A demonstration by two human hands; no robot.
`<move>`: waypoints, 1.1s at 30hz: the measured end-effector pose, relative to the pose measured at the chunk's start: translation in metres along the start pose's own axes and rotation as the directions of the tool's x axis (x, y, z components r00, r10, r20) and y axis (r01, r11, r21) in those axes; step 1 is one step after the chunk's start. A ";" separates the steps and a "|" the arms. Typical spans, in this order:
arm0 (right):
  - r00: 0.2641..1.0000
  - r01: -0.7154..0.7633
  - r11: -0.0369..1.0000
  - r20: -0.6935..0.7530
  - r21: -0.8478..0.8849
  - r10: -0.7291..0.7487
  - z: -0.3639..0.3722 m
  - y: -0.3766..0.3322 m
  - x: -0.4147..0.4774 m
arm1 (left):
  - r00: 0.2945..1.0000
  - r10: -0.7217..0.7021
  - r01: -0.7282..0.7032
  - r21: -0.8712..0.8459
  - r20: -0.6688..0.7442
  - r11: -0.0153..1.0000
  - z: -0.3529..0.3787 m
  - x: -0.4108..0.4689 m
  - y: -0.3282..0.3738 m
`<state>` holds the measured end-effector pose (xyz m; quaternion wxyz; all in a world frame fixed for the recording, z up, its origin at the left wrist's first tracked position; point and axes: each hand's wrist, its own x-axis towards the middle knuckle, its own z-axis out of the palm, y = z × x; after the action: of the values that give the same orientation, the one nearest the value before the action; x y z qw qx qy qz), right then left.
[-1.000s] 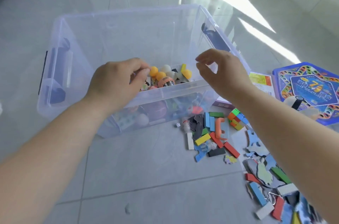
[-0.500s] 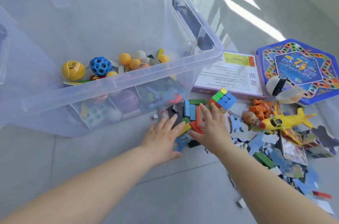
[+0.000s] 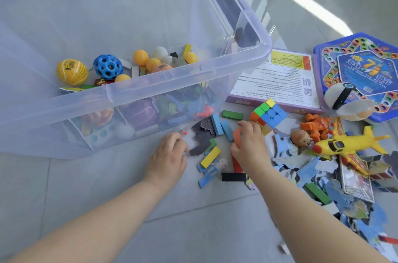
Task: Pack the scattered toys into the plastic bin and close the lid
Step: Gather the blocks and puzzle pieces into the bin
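Observation:
The clear plastic bin (image 3: 185, 78) stands on the floor at the left, with no lid on it, holding balls and small toys. A pile of coloured blocks and dark puzzle pieces (image 3: 210, 140) lies just in front of its right corner. My left hand (image 3: 167, 158) is on the floor at the pile's left edge, fingers curled around a small red-tipped piece. On the pile's right side my right hand (image 3: 249, 148) grips an orange block (image 3: 236, 136). A cube puzzle (image 3: 269, 115) sits just beyond that hand.
To the right lie a yellow toy plane (image 3: 344, 144), an orange figure (image 3: 316, 127), a small brown animal (image 3: 300, 137), a flat purple box (image 3: 277, 81), a blue hexagonal game board (image 3: 366, 68), a white ball (image 3: 338, 96) and several blue puzzle pieces (image 3: 312, 168). Grey tile floor lies in front.
Both hands left the bin and dropped to the pile on the floor. Their flat fingers have since curled, the left around a small piece, the right around the orange block.

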<state>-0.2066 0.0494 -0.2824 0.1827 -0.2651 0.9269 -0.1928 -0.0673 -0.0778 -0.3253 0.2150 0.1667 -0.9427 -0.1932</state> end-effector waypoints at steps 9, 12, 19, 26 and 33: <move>0.844 0.260 0.881 -0.536 0.396 -0.008 -0.061 -0.027 -0.027 | 0.987 -0.144 0.128 0.205 0.066 0.970 -0.015 -0.016 -0.028; 0.671 0.454 0.833 -0.736 0.317 -0.085 -0.095 -0.062 -0.025 | 0.973 -0.213 0.185 0.254 0.087 0.950 -0.025 -0.032 -0.037; 0.728 0.607 0.763 -0.540 0.222 -0.422 -0.130 -0.161 0.008 | 1.000 -0.012 0.013 0.073 -0.007 0.997 -0.036 -0.044 -0.044; 0.887 0.443 0.897 -0.142 -0.004 -0.439 -0.123 -0.165 0.022 | 0.990 -0.109 0.065 0.384 0.093 0.921 -0.040 -0.050 -0.053; 0.639 0.493 0.865 -0.715 0.097 -0.284 -0.080 -0.094 -0.020 | 0.998 0.056 -0.055 0.381 0.009 0.923 -0.036 -0.052 -0.050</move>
<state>-0.1868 0.0074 -0.1662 -0.1789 -0.3419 0.8101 -0.4414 0.0056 -0.1114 -0.3353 0.1848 0.1785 -0.9664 0.0001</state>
